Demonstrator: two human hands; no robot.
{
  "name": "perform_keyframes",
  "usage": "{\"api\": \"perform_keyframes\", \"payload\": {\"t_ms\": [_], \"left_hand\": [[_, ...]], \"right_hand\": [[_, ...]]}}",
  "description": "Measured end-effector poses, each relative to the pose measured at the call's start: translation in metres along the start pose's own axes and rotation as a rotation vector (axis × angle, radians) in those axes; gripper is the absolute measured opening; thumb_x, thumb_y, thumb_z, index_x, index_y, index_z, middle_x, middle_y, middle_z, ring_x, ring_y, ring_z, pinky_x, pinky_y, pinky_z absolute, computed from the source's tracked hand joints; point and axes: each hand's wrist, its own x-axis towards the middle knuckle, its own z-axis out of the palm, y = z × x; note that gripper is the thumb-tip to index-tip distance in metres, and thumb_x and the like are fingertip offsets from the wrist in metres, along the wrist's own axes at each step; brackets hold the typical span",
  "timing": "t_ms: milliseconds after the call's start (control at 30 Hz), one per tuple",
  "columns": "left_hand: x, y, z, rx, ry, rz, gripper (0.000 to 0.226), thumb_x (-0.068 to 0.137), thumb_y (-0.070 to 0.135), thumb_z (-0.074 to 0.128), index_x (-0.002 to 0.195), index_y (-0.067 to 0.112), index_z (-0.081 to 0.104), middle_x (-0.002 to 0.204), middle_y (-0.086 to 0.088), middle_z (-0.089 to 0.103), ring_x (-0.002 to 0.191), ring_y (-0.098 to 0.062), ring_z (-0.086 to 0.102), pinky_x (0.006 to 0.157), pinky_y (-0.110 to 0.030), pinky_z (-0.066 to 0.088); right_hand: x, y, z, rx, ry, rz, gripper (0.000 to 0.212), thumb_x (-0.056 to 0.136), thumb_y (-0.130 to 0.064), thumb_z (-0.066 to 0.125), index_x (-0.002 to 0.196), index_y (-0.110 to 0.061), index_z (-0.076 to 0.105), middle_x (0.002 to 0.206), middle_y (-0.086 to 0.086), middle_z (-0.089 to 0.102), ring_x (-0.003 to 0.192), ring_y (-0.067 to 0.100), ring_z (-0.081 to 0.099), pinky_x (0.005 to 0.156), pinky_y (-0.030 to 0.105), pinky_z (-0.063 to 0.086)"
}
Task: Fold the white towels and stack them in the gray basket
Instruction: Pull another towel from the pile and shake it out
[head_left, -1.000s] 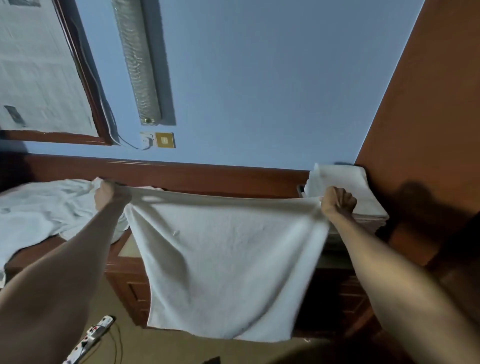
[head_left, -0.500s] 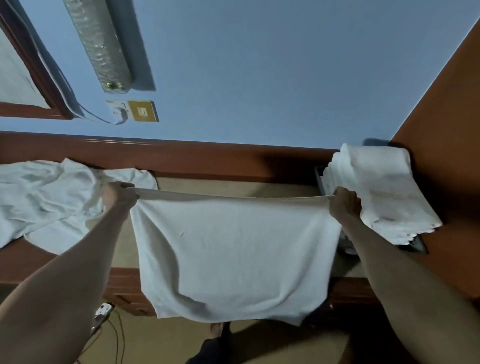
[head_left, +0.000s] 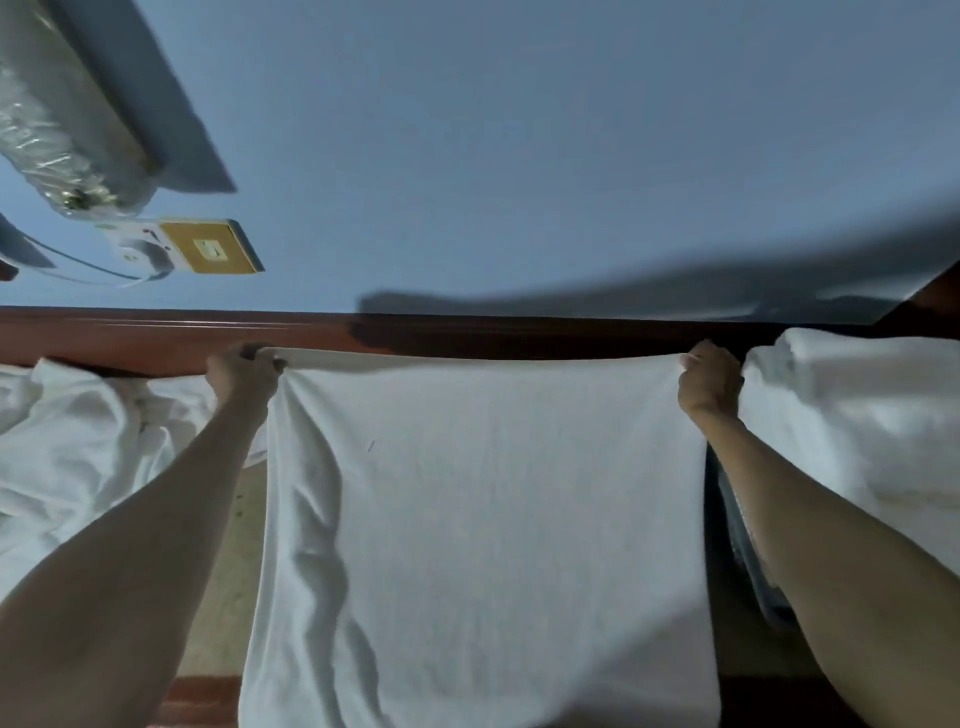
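Change: a second ago the white towel hung in the air; now it reaches forward over the surface.
Meaning: probably being laid flat for its first fold, so no fold is made yet.
Left hand: fingers clenched on one far corner.
Right hand: clenched on the other corner.
Towel look: taut between the fingers, smooth, with soft creases below the left fingers.
Folded stack: just outside the right fingers.

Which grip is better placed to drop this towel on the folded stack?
Right, likely. The right grip holds the towel corner beside the folded stack; the left grip holds the far corner, by the unfolded pile.
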Motion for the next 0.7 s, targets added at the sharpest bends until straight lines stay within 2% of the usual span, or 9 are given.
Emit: {"api": "perform_keyframes", "payload": {"t_ms": [100, 167, 233, 300, 367, 433, 500, 600, 700], "left_hand": [[0.002, 0.001, 0.021, -0.024, -0.004, -0.072, 0.01, 0.086, 0.006, 0.073, 0.091, 0.012, 0.078, 0.084, -0.011, 0.074, 0.085, -0.028, 0.075, 0.086, -0.042, 0.062], [0.008, -0.011, 0.04, -0.02, -0.002, -0.125, 0.007, 0.084, 0.005, 0.077, 0.081, 0.011, 0.075, 0.083, -0.01, 0.073, 0.083, -0.027, 0.074, 0.085, -0.043, 0.062], [0.017, -0.032, 0.059, -0.038, 0.007, -0.187, 0.019, 0.082, 0.007, 0.078, 0.068, 0.017, 0.068, 0.081, -0.011, 0.073, 0.083, -0.029, 0.074, 0.083, -0.045, 0.063], [0.018, -0.052, 0.077, -0.011, 0.043, -0.177, 0.016, 0.083, 0.008, 0.075, 0.07, 0.015, 0.068, 0.087, -0.013, 0.076, 0.081, -0.027, 0.072, 0.076, -0.039, 0.061], [0.016, -0.067, 0.095, 0.008, 0.025, -0.135, 0.004, 0.084, 0.011, 0.073, 0.087, 0.011, 0.075, 0.098, -0.015, 0.077, 0.084, -0.03, 0.07, 0.072, -0.035, 0.054], [0.021, -0.077, 0.11, 0.028, -0.031, -0.101, 0.026, 0.088, 0.014, 0.072, 0.113, 0.012, 0.075, 0.113, -0.009, 0.075, 0.104, -0.03, 0.07, 0.083, -0.033, 0.052], [0.015, -0.087, 0.124, 0.054, -0.103, -0.072, 0.048, 0.089, 0.025, 0.072, 0.135, 0.015, 0.065, 0.133, 0.001, 0.065, 0.124, -0.019, 0.061, 0.101, -0.028, 0.045], [-0.024, -0.105, 0.147, 0.228, -0.126, 0.102, 0.052, 0.093, 0.016, 0.067, 0.143, 0.009, 0.055, 0.152, -0.008, 0.051, 0.144, -0.025, 0.044, 0.119, -0.035, 0.033], [-0.082, -0.117, 0.18, 0.354, -0.256, 0.402, 0.042, 0.096, 0.006, 0.061, 0.138, 0.007, 0.056, 0.148, -0.016, 0.052, 0.137, -0.034, 0.049, 0.112, -0.045, 0.042]], "right_hand": [[0.021, 0.004, 0.029, 0.046, 0.003, 0.006, 0.012, 0.097, -0.001, 0.052, 0.093, 0.003, 0.063, 0.106, 0.028, 0.062, 0.102, 0.045, 0.058, 0.083, 0.044, 0.045], [0.029, 0.015, 0.054, 0.037, -0.014, -0.007, 0.013, 0.097, -0.001, 0.053, 0.092, 0.006, 0.063, 0.101, 0.03, 0.063, 0.099, 0.046, 0.058, 0.079, 0.042, 0.043], [0.038, 0.029, 0.078, 0.016, -0.027, -0.022, 0.014, 0.096, -0.001, 0.053, 0.091, 0.008, 0.064, 0.098, 0.033, 0.063, 0.096, 0.048, 0.058, 0.079, 0.045, 0.044], [0.046, 0.041, 0.102, 0.001, -0.03, -0.051, 0.017, 0.096, -0.004, 0.053, 0.089, 0.007, 0.064, 0.094, 0.034, 0.063, 0.093, 0.05, 0.058, 0.08, 0.048, 0.045], [0.054, 0.051, 0.124, -0.018, -0.042, -0.048, 0.024, 0.096, -0.01, 0.048, 0.089, 0.006, 0.064, 0.093, 0.034, 0.063, 0.092, 0.049, 0.058, 0.079, 0.047, 0.044], [0.058, 0.055, 0.141, -0.023, -0.072, -0.04, 0.022, 0.097, -0.011, 0.05, 0.093, 0.005, 0.065, 0.097, 0.033, 0.063, 0.095, 0.048, 0.059, 0.082, 0.045, 0.043], [0.057, 0.058, 0.157, 0.026, -0.071, -0.054, 0.014, 0.093, -0.007, 0.06, 0.103, 0.001, 0.065, 0.107, 0.029, 0.063, 0.103, 0.046, 0.058, 0.089, 0.044, 0.045], [0.033, 0.061, 0.179, 0.1, -0.007, -0.167, 0.037, 0.087, -0.005, 0.07, 0.121, 0.003, 0.057, 0.125, 0.028, 0.056, 0.118, 0.043, 0.053, 0.099, 0.044, 0.042], [-0.011, 0.048, 0.203, 0.178, -0.037, -0.322, 0.037, 0.09, -0.001, 0.066, 0.125, 0.002, 0.054, 0.138, 0.023, 0.049, 0.127, 0.032, 0.049, 0.095, 0.035, 0.049]]}}
